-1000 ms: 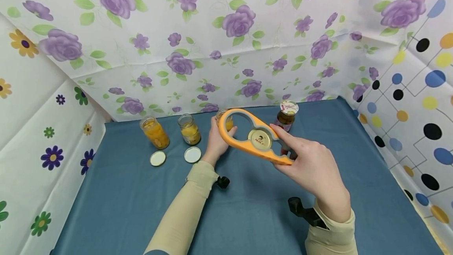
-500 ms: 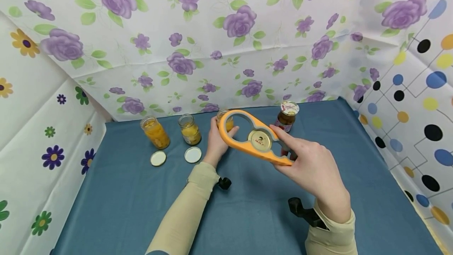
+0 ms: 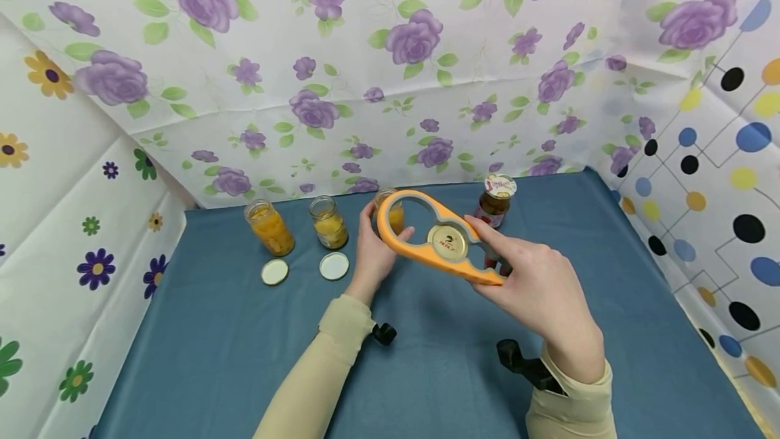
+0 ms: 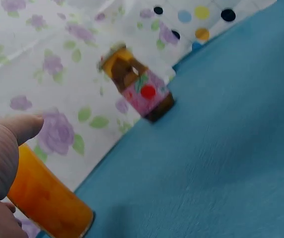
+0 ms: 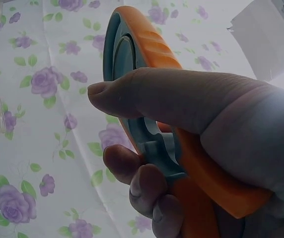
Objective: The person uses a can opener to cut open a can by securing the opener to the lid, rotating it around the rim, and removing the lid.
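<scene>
My right hand (image 3: 542,283) grips an orange and grey jar opener (image 3: 405,244) with several openings, raised above the table. A gold printed lid (image 3: 447,241) sits in its middle ring. In the right wrist view my thumb presses along the jar opener (image 5: 147,34) while the fingers curl underneath. Beyond it, my left hand (image 3: 373,249) is around the near left side of an open glass jar (image 3: 396,217) with orange contents, its thumb spread off the glass. The left wrist view shows that straight thumb above the orange jar (image 4: 52,198). The opener partly covers this jar in the head view.
To the left stand two open glass jars of yellow-orange fruit (image 3: 271,227) (image 3: 329,223). In front of them lie two white-bottomed lids (image 3: 274,272) (image 3: 334,266). A lidded brown jar (image 3: 495,202) stands back right. Flowered cloth (image 3: 365,53) hangs behind the blue table (image 3: 426,371).
My left hand has drawn slightly toward me and its thumb has spread farther from the jar. My right hand and the jar opener have stayed almost still.
</scene>
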`<state>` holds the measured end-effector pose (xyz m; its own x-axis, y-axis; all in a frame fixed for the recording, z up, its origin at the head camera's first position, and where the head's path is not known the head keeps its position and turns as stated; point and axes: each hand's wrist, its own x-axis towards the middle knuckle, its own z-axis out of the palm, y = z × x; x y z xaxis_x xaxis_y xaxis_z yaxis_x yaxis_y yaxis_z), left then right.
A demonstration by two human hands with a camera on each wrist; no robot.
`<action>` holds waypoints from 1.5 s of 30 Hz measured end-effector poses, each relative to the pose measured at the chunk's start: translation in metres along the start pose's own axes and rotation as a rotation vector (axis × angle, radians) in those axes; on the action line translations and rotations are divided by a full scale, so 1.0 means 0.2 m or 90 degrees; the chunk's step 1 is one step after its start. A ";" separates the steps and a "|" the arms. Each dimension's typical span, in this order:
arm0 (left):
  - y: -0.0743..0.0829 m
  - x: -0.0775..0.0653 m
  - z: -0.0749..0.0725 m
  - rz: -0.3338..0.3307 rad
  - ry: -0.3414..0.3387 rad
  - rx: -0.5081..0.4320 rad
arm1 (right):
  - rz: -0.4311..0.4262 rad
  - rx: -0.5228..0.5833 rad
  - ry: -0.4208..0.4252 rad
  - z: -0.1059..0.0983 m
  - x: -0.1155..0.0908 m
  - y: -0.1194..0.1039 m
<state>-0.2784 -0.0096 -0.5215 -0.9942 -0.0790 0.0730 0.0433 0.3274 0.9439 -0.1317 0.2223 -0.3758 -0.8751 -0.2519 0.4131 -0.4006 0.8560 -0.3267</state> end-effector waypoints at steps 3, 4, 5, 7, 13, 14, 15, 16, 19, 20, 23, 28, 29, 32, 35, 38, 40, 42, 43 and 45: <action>0.02 -0.06 -0.02 0.003 0.009 -0.014 | -0.001 -0.005 0.000 0.00 0.00 0.00; 0.03 -0.09 -0.03 0.005 0.011 -0.023 | -0.001 -0.006 0.001 0.00 0.00 0.00; 0.03 -0.11 -0.04 0.009 0.012 -0.032 | -0.001 -0.008 0.001 0.00 0.00 0.00; 0.05 -0.15 -0.05 0.024 0.011 -0.056 | -0.001 -0.009 0.001 0.00 0.00 0.00; 0.12 -0.26 -0.11 0.108 0.015 -0.154 | 0.002 0.000 -0.005 0.02 0.00 0.00; 0.13 -0.28 -0.12 0.124 0.021 -0.173 | 0.002 0.000 -0.006 0.02 0.00 0.00; 0.15 -0.29 -0.13 0.140 0.026 -0.195 | 0.002 0.001 -0.009 0.02 0.00 0.00; 0.17 -0.31 -0.15 0.153 0.030 -0.216 | 0.002 0.002 -0.011 0.02 0.00 0.00; 0.21 -0.35 -0.18 0.172 0.030 -0.299 | -0.001 0.003 -0.019 0.03 0.00 -0.01; 0.22 -0.36 -0.19 0.173 0.025 -0.331 | -0.002 0.002 -0.021 0.04 0.00 -0.01; 0.23 -0.38 -0.22 0.166 0.010 -0.412 | -0.008 0.001 -0.023 0.04 0.00 -0.01; 0.22 -0.40 -0.23 0.137 0.006 -0.467 | -0.018 0.001 -0.028 0.06 0.01 -0.03; 0.21 -0.41 -0.23 0.129 0.004 -0.477 | -0.021 0.001 -0.030 0.06 0.01 -0.03; 0.21 -0.42 -0.22 0.116 -0.010 -0.495 | -0.033 0.004 -0.039 0.08 0.01 -0.05; 0.22 -0.43 -0.22 0.117 -0.041 -0.477 | -0.046 0.010 -0.045 0.09 0.02 -0.07; 0.22 -0.44 -0.23 0.104 -0.080 -0.435 | -0.060 0.011 -0.051 0.10 0.02 -0.09; 0.24 -0.46 -0.24 0.071 -0.124 -0.436 | -0.066 0.011 -0.054 0.11 0.02 -0.10; 0.25 -0.48 -0.26 0.020 -0.177 -0.470 | -0.073 0.010 -0.055 0.11 0.02 -0.11; 0.26 -0.48 -0.27 -0.008 -0.205 -0.497 | -0.075 0.011 -0.055 0.12 0.03 -0.12; 0.27 -0.50 -0.28 -0.057 -0.264 -0.562 | -0.083 0.013 -0.052 0.12 0.03 -0.13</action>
<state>-0.1709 -0.0371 -0.4589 -0.9459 0.3232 0.0298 -0.1438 -0.4998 0.8541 -0.1330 0.1883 -0.3857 -0.8345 -0.3961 0.3831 -0.5162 0.8051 -0.2920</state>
